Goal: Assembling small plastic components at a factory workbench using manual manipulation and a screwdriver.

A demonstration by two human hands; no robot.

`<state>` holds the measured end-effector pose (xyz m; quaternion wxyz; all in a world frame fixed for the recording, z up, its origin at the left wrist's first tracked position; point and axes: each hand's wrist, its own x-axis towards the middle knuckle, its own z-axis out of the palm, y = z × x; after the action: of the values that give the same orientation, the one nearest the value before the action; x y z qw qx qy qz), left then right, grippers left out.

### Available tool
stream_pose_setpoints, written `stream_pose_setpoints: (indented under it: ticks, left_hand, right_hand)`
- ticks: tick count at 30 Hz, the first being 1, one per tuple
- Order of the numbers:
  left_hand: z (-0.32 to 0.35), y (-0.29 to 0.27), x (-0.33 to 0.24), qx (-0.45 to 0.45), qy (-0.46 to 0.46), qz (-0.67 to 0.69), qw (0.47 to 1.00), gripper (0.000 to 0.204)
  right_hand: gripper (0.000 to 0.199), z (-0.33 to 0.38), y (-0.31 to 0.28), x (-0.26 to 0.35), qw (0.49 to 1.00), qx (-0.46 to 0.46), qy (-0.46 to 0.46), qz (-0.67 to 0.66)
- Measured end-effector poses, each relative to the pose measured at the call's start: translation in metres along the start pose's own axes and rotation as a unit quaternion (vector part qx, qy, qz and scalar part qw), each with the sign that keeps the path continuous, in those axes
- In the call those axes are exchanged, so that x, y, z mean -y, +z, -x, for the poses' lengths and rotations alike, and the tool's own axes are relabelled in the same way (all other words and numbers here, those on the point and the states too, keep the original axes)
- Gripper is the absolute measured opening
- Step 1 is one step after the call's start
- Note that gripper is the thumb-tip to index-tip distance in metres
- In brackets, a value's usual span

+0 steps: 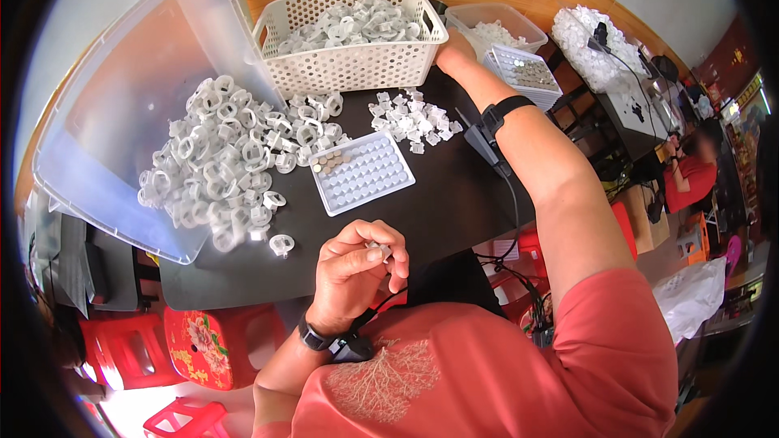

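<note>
Black tabletop (pixel 454 195), left hand (pixel 357 272) pinching small white plastic piece (pixel 378 250), right hand (pixel 453 47) behind lattice basket (pixel 349 65), fingers hidden.

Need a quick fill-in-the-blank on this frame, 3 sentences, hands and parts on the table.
1. The left hand pinches a small white plastic part above the ____ table.
2. The right hand reaches to the far side of the table beside the white lattice ____ full of rings.
3. The white grid tray lies between the pile of rings and the heap of small clips, with most of its cells ____.

Missing words: black; basket; empty
</note>
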<state>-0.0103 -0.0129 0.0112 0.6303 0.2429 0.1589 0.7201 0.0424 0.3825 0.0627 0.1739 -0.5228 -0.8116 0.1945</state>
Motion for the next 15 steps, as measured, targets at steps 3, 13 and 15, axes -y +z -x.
stream_pose_setpoints:
  ticks: [3, 13, 15]
  left_hand:
    - [-0.001, 0.002, 0.000, 0.004, -0.003, -0.001, 1.000, 0.014]
    - [-0.002, -0.001, 0.002, 0.014, 0.003, 0.003, 1.000, 0.015]
    - [0.000, -0.001, 0.002, 0.013, 0.003, 0.003, 1.000, 0.015]
  right_hand:
    - [0.051, -0.022, 0.016, -0.018, 0.998, -0.058, -0.022, 0.025]
    - [0.036, -0.036, 0.028, -0.021, 0.996, -0.051, 0.001, 0.072]
    - [0.038, -0.016, 0.014, -0.006, 0.997, -0.047, 0.010, 0.064]
